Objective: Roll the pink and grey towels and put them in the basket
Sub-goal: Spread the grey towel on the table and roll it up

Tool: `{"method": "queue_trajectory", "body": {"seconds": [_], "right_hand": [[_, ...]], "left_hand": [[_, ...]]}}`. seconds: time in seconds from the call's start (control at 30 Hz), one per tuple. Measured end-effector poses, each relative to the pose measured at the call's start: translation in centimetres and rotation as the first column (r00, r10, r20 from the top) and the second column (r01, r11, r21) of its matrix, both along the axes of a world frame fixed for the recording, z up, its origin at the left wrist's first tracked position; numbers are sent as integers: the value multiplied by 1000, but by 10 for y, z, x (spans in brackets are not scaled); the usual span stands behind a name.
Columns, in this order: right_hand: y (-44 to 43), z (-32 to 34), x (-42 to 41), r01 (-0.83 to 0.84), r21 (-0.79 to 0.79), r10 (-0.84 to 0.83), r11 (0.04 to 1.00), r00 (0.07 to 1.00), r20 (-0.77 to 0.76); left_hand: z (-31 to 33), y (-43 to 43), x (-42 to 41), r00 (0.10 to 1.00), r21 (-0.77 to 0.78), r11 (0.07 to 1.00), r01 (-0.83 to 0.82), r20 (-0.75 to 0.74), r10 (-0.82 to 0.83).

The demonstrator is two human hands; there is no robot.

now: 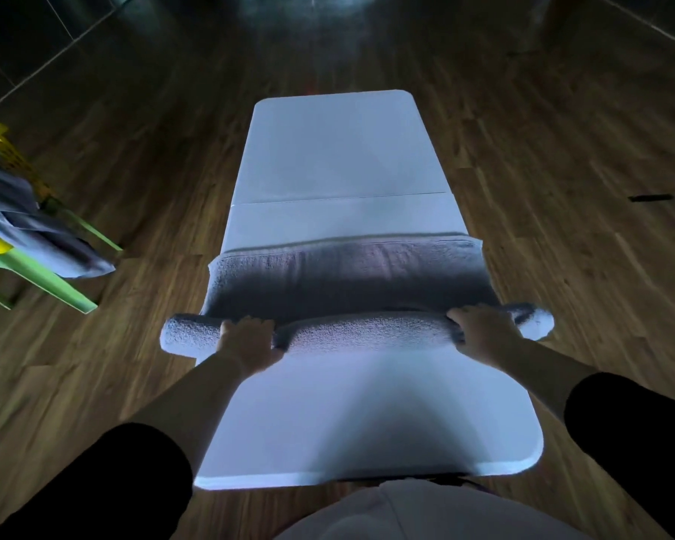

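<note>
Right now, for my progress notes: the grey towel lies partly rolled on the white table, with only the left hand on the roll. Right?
No. The head view shows both the left hand and the right hand holding the roll. The grey towel does lie partly rolled on the white table.

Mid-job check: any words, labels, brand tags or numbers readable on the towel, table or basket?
No text can be read anywhere in this view.
On the grey towel, gripped by the left hand and right hand: no tag or label shows.
On the white table: nothing, plain surface.
On the yellow basket at the left edge: only slotted plastic, no lettering.
</note>
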State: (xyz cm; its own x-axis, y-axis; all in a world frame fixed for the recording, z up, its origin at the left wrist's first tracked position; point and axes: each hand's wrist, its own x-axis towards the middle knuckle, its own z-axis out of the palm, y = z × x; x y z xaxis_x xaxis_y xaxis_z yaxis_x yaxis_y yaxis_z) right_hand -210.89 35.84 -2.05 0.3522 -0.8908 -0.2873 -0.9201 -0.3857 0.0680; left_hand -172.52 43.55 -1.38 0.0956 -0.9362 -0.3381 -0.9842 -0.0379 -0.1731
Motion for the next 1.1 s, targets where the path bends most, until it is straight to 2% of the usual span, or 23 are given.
{"method": "queue_trajectory", "body": {"seconds": [0.1,0.13,0.17,0.2,0.27,0.3,0.33,0.37,0.43,0.47,0.53,0.6,0.7,0.8,0.83,0.87,0.9,0.97,1.03,1.1], "right_hand": [[-6,24,1,48,338,-62,940,998,31],[-8,29,1,62,408,-72,911,997,11],[-11,31,0,54,398,-68,916,997,21],[-15,27,-2,48,309,-68,950,996,54],[-23,10,-7,103,46,-111,994,971,211],[-24,2,-7,161,-6,-152,987,942,299],[-23,-1,-6,195,-10,-179,981,919,351],[-21,-3,-4,180,35,-181,983,926,332],[-14,-8,-2,66,72,-80,995,973,217],[-11,-11,-3,10,39,-16,999,986,167],[-8,-16,-6,-31,-38,35,999,990,134],[-9,-18,-8,-4,-95,17,996,990,142],[-11,-12,-6,-60,-74,66,995,995,81],[-17,2,-6,-44,186,35,982,998,51],[-20,4,-6,-39,214,31,976,999,40],[-22,4,-6,-52,169,41,984,997,64],[-26,1,-6,-62,60,56,996,995,84],[-28,-6,-2,24,-111,-1,993,979,202],[-25,-10,7,123,-94,-87,988,943,321],[-22,-16,9,113,-33,-97,993,940,326]], "left_hand": [[13,-6,6,991,231,969,-83,-87,106],[15,-7,10,987,237,967,-93,-102,120],[15,-6,12,990,163,983,-84,-100,101],[13,-4,15,992,15,997,-81,-92,82],[7,1,13,979,-276,950,-147,-178,100],[5,3,10,961,-308,930,-200,-245,125],[1,5,6,952,-268,940,-211,-273,136],[-3,8,1,957,-204,960,-194,-256,139],[-8,12,-3,980,-103,984,-143,-155,126],[-8,12,-4,988,-81,988,-131,-94,123],[-6,11,-5,993,-75,991,-114,35,117],[-1,8,-8,986,-100,991,-86,137,99],[4,6,-7,978,-101,995,4,209,17],[8,8,2,989,-51,999,-20,148,27],[10,8,5,990,-49,997,-57,128,63],[12,9,7,989,-69,993,-94,108,101],[13,8,7,987,-121,984,-132,74,142],[11,7,5,982,-279,942,-187,-50,180],[5,8,1,983,-343,925,-164,-132,125],[-4,9,-4,991,-249,962,-111,-106,87]]}}
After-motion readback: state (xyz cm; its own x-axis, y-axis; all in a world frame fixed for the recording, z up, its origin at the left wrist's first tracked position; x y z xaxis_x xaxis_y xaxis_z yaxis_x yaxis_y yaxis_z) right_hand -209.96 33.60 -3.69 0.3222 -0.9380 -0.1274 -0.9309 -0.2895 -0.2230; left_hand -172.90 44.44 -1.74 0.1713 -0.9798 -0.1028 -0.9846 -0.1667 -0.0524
